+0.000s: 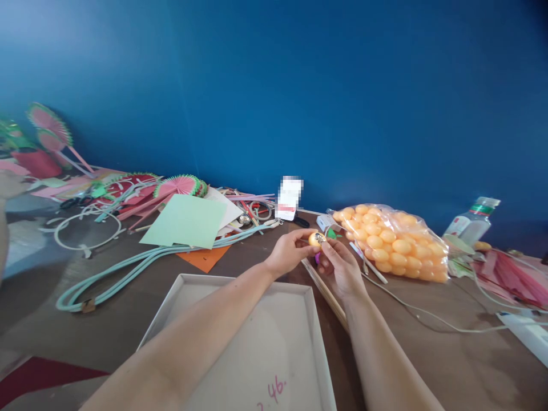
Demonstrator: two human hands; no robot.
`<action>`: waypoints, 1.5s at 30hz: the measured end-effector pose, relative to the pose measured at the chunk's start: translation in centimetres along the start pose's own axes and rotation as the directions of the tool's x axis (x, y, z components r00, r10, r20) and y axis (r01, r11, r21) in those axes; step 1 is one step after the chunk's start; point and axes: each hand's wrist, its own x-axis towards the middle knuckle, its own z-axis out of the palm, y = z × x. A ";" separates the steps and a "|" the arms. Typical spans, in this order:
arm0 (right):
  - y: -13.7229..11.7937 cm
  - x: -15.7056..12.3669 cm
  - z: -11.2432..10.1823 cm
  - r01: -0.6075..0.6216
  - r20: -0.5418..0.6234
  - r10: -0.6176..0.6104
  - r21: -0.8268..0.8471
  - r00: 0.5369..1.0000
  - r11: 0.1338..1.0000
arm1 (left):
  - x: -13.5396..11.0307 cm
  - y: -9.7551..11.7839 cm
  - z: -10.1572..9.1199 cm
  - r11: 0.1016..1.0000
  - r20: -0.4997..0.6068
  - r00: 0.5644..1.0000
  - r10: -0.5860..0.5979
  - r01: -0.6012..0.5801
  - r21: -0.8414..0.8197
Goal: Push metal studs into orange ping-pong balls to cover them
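Note:
Both my hands meet over the brown table, just beyond the far right corner of a shallow white tray [188, 297]. My left hand [287, 252] pinches a small orange ball [315, 239] between thumb and fingers. My right hand [342, 267] is closed around the same ball from the right, its fingertips on a small metal piece at the ball's top. Something small and purple shows under my right fingers, and a bit of green sits just behind the ball.
A clear bag of orange balls [396, 242] lies to the right, with a plastic bottle [473, 222] and red paper beyond. Pale green paper [186, 222], teal cords [141, 260], paper fans [180, 185] and straws crowd the back left. A white cable [428, 314] runs right. A wooden stick lies by the tray.

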 end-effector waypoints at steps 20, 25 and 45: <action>0.3 0.4 -0.3 0.236 -0.141 -0.255 -0.137 0.957 0.962 | 0.5 -1.0 -0.1 0.982 -0.203 0.972 0.116 -0.082 0.169; -0.5 1.0 -1.1 0.349 -0.284 -0.381 -0.161 0.880 0.923 | 1.2 -2.0 -0.9 0.973 -0.335 0.934 0.121 -0.045 0.226; -0.5 -3.2 -1.8 0.011 -0.024 0.140 -0.969 0.990 -0.245 | 2.0 -1.9 -1.7 0.997 -0.450 0.892 -0.042 0.011 -0.072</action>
